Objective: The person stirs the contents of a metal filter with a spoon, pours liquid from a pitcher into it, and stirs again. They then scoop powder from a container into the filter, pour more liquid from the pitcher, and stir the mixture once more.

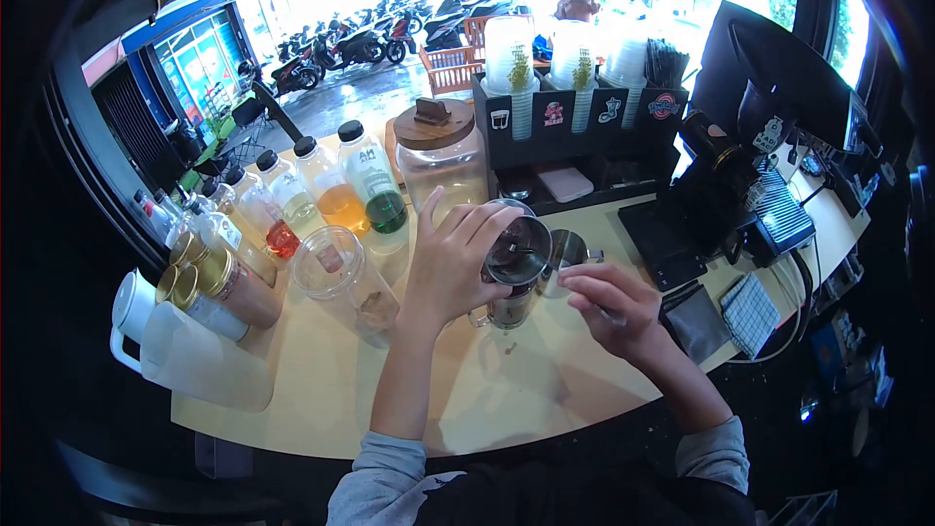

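Note:
My left hand [450, 261] is closed around a round, steel-rimmed cup [518, 245], its dark inside facing me. Directly below stands a glass mug [509, 312] with dark contents, partly hidden by the cup and my fingers. My right hand [616, 308] is pinched just to the right, with a thin, shiny metal utensil partly showing between the fingers; its working end is hidden. A steel pitcher [567, 251] stands behind, between both hands. Left of my left forearm is a clear plastic jar [336, 278] holding small brownish pieces.
Capped bottles, including a green one [382, 197] and an orange one [341, 203], line the counter's left. A wooden-lidded jar [440, 161] and a black cup rack [584, 127] stand behind. At right are a coffee grinder [716, 151] and a checked cloth [750, 314].

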A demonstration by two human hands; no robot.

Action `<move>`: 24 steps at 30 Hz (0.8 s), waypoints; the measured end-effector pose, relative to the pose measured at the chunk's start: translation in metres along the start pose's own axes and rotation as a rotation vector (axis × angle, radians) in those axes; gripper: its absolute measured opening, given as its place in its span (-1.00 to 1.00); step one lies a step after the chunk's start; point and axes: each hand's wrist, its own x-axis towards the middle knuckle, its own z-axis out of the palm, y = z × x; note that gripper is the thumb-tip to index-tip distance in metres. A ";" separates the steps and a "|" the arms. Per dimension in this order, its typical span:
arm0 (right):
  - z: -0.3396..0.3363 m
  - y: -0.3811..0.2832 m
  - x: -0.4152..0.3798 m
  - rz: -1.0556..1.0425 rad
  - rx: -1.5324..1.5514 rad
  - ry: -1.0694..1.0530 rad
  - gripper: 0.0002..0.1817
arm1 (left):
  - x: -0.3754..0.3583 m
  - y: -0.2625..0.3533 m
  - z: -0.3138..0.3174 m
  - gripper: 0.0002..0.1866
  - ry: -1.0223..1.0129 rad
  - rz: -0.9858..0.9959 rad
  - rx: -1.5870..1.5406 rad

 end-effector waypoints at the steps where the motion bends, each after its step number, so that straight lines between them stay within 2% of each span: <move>1: 0.000 0.001 0.000 0.042 0.028 0.007 -0.75 | 0.001 0.000 0.000 -0.01 0.023 -0.001 0.002; 9: -0.007 0.000 -0.001 0.054 0.122 0.144 -0.80 | 0.001 -0.001 -0.002 -0.03 0.034 -0.006 -0.008; 10: -0.008 -0.005 0.001 0.036 0.072 0.088 -0.80 | 0.001 -0.001 -0.002 -0.03 0.038 -0.003 -0.010; 14: 0.000 0.008 0.000 0.029 0.023 0.106 -0.77 | 0.001 0.000 0.000 -0.04 0.038 0.011 -0.011; 17: -0.002 0.001 -0.001 -0.012 0.109 0.094 -0.75 | 0.001 -0.001 -0.001 -0.05 0.027 0.008 -0.009; 18: -0.004 -0.003 -0.001 -0.017 0.019 0.007 -0.74 | 0.001 -0.001 -0.001 -0.04 0.033 0.009 -0.010; 22: -0.001 0.010 0.001 -0.002 0.014 0.108 -0.72 | 0.001 -0.001 0.000 -0.05 0.028 0.001 -0.015; 24: 0.000 0.006 0.000 -0.008 0.036 0.083 -0.73 | 0.001 -0.003 -0.001 -0.06 0.037 -0.007 -0.018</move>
